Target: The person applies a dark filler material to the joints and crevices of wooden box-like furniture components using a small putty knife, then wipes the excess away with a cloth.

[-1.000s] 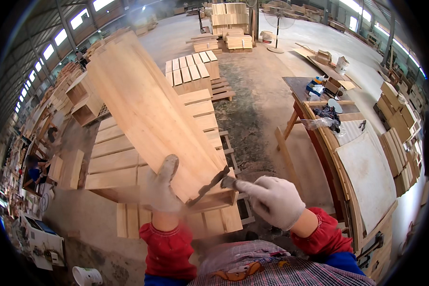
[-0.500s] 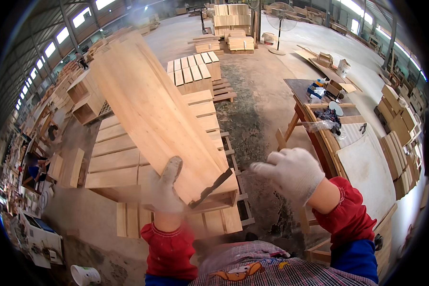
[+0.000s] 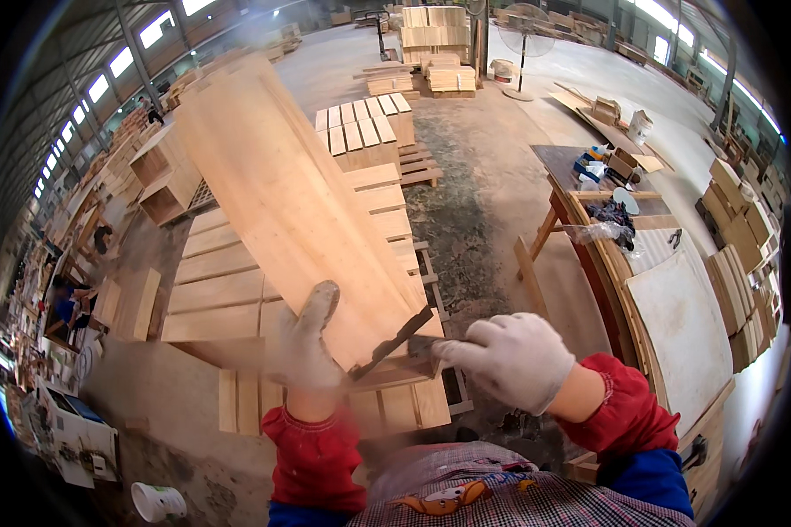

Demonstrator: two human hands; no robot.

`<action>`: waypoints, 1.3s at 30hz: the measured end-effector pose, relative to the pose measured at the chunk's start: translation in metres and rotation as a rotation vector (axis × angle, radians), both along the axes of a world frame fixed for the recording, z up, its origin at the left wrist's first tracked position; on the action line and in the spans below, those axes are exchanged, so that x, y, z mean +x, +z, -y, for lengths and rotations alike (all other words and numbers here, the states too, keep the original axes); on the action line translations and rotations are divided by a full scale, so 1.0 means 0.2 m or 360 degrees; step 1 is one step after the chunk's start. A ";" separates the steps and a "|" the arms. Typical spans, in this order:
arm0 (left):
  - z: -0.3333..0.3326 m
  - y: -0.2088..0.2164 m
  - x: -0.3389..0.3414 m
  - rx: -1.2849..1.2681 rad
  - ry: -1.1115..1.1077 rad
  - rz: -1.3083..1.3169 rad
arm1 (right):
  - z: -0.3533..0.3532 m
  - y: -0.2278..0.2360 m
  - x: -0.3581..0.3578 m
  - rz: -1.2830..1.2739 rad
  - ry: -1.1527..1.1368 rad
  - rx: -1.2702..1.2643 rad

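A long pale wooden box (image 3: 303, 193), perhaps a drawer, slants up and away over a stack of similar pieces. My left hand (image 3: 312, 347), in a whitish glove, grips its near left edge, thumb on the broad face and fingers out of sight down the side. Across the near end runs a dark jagged-edged strip (image 3: 394, 341); whether it is a separate piece I cannot tell. My gloved right hand (image 3: 514, 358) is closed in a pinch on a small dark flat piece (image 3: 424, 345), held at the box's near right corner. Its kind is unclear.
Beneath the box, stacked wooden pieces (image 3: 211, 290) rest on a pallet (image 3: 457, 391). A worktable (image 3: 681, 303) with a pale board stands at right, carrying pliers (image 3: 674, 237) and plastic bags. A standing fan (image 3: 523, 53) is farther back; a white bucket (image 3: 158, 501) sits lower left.
My right hand has moved left and down to the box's near end, and the dark flat piece now shows at its fingertips. My left hand keeps its grip on the box.
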State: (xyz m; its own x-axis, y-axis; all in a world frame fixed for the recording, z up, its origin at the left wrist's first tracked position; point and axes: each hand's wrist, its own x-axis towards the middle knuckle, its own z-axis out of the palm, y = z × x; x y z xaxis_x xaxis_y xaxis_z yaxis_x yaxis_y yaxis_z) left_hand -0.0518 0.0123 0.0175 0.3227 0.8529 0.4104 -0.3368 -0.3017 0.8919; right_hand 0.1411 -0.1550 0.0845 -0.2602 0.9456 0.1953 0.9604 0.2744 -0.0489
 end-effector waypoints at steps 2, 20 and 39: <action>0.02 0.03 0.02 -0.0069 0.0004 0.0016 | 0.02 0.04 0.01 -0.0026 -0.0069 -0.0045; 0.11 0.10 0.03 -0.0725 -0.0152 0.0018 | 0.10 -0.02 0.24 -0.0705 -0.0453 0.0390; 0.38 0.20 0.03 -0.0105 0.0089 -0.0283 | -0.09 0.24 -0.31 -0.0968 0.0007 0.0786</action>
State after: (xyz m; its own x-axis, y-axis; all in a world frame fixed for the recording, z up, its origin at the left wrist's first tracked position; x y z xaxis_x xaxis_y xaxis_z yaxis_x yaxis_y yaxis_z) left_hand -0.0466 -0.0638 0.0580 0.3363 0.8948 0.2936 -0.1563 -0.2544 0.9544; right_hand 0.0793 -0.1375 0.1319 0.0237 0.7113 0.7025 0.8029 0.4052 -0.4373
